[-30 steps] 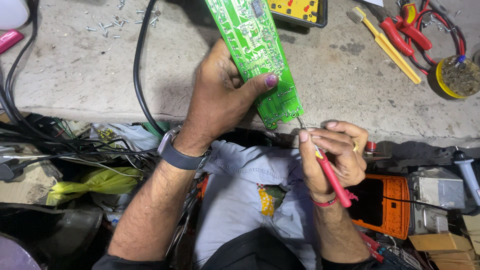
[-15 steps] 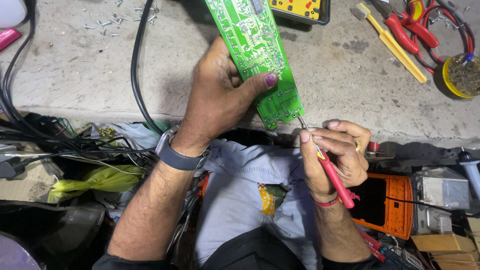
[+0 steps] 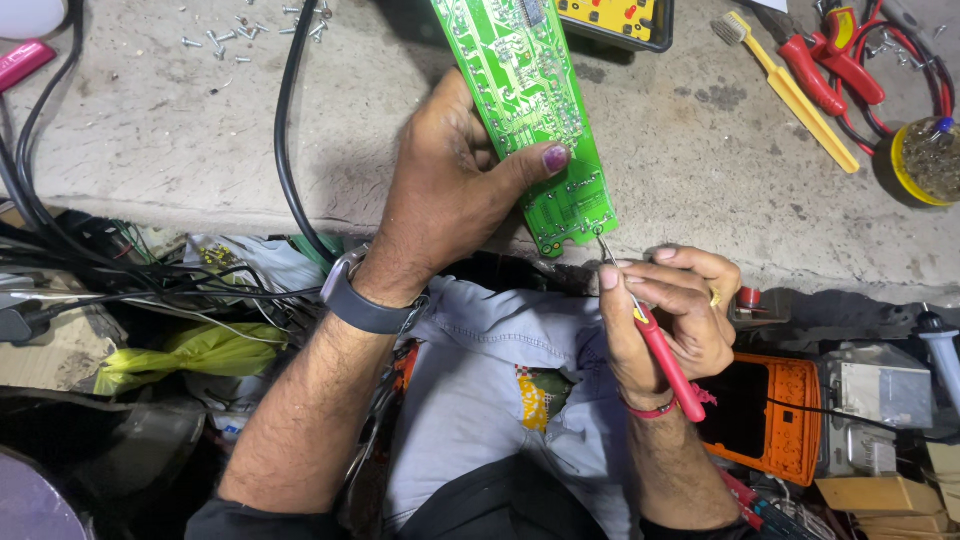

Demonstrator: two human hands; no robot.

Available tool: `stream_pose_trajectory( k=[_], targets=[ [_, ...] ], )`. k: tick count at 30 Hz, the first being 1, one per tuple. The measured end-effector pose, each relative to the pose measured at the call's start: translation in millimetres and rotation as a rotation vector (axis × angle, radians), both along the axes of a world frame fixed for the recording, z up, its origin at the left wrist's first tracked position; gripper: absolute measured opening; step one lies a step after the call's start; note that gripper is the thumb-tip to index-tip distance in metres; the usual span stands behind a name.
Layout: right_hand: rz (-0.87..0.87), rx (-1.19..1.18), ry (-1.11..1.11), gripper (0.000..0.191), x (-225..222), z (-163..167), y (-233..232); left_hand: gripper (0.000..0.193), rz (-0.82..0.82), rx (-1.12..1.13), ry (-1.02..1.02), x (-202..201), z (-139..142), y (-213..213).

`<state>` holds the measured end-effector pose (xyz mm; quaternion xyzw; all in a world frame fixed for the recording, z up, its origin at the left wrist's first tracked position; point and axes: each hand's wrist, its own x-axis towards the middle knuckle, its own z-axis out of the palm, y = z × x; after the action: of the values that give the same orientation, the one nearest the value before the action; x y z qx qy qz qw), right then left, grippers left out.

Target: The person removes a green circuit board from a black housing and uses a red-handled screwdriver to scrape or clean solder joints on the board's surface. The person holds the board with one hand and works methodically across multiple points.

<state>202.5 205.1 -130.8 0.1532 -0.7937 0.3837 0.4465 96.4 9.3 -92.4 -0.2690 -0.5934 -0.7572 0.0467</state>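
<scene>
Low in the frame, right of centre, our right hand (image 3: 668, 322) pinches a slim red-handled metal-tipped probe (image 3: 655, 340), its tip touching the lower corner of the long green printed circuit board (image 3: 530, 110). Our left hand (image 3: 450, 190) clamps that board at centre, thumb across its face, tilting it over the grey concrete bench (image 3: 180, 130). We judge a solder point is being worked; next calls for a steady tip. Farther off lies a yellow plastic brush (image 3: 790, 90).

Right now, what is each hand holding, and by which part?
Left hand grips the green circuit board across its lower half. Right hand pinches the red-handled probe near its metal tip.
</scene>
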Motion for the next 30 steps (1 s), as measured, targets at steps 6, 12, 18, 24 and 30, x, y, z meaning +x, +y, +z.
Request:
stream_pose_trajectory(
  k=[6,12,18,24,30],
  targets=[
    [0.015,0.048,0.014,0.022,-0.4,1.5,-0.3,0.036,-0.008,0.026,0.037,-0.3,-0.2,0.2],
    [0.013,0.054,0.010,0.021,-0.6,-0.6,0.0,0.038,-0.013,0.043,0.031,-0.5,-0.4,0.8],
    [0.023,0.062,0.007,0.020,-0.1,0.0,1.2,0.039,0.001,0.023,0.019,1.0,0.0,-0.1],
    [-0.004,0.075,0.029,0.022,-1.3,-0.5,0.2,0.039,0.040,-0.028,0.035,0.9,-0.3,-0.6],
    [0.018,0.017,0.008,0.022,-0.3,-2.1,1.4,0.038,0.016,0.015,0.046,1.1,-1.4,0.0]
  ],
)
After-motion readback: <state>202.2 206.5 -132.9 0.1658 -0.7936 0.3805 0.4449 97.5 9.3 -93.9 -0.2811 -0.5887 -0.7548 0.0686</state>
